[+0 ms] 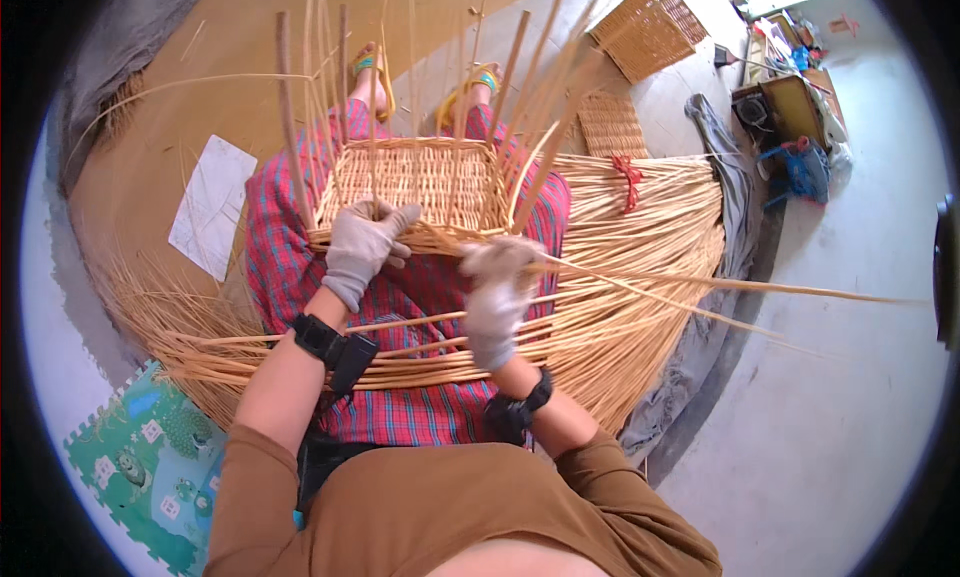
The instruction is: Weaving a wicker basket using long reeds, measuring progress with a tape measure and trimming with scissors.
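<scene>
A half-woven wicker basket point(430, 182) rests across my lap, its upright stakes standing up around the woven base and low sides. My left hand point(367, 245), in a pale work glove, is closed on the near rim with thumb and fingers at the weave. Beside the near right corner, my right hand point(497, 292), also gloved, is blurred by motion. Long wicker rods point(720, 282) run out to the right from its fingers, which look closed round them. The exact grip is smeared.
Bundled wicker rods point(640, 277) lie across my lap and to the right, tied with a red cord point(628, 182). Finished wicker pieces point(650, 35) sit at the far right. A white sheet point(213, 207) and a green foam mat point(155, 467) lie on the left.
</scene>
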A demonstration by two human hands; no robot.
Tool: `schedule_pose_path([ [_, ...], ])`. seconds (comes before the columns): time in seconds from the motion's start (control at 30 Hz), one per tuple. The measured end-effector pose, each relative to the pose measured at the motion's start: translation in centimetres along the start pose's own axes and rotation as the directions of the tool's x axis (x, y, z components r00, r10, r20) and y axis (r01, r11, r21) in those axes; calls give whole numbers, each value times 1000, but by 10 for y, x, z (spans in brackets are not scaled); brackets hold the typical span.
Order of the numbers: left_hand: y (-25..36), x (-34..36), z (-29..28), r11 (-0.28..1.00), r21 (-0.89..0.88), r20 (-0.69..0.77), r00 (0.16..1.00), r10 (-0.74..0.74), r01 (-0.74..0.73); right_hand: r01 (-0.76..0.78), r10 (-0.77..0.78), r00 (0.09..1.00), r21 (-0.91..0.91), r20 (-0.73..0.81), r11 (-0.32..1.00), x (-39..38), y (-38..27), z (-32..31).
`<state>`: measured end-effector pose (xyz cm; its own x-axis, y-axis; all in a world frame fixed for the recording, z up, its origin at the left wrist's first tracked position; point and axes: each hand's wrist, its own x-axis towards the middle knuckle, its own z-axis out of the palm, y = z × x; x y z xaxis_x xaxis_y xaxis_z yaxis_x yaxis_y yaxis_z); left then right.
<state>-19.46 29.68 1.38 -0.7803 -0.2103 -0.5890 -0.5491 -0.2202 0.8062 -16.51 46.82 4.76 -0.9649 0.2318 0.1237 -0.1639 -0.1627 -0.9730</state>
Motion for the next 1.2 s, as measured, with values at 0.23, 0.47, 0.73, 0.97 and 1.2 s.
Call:
schedule_pose_path([
  [0.23,6,0,2,994,110,-5,1000,7,-6,-356,354,934,100,43,929,44,-8,-39],
  [0.47,38,-23,17,719,150,-129,707,695,-679,-199,285,934,351,-215,915,38,28,-114],
  [0.73,16,5,63,941,323,356,934,-24,-98,128,-119,983,-61,138,990,79,-7,-88],
  [0.97,-18,2,66,833,474,165,958,233,-284,486,-191,842,-553,505,677,169,-17,41],
  [1.2,-3,8,65,944,322,232,973,-7,-70,98,-93,985,32,-148,995,90,23,-72],
])
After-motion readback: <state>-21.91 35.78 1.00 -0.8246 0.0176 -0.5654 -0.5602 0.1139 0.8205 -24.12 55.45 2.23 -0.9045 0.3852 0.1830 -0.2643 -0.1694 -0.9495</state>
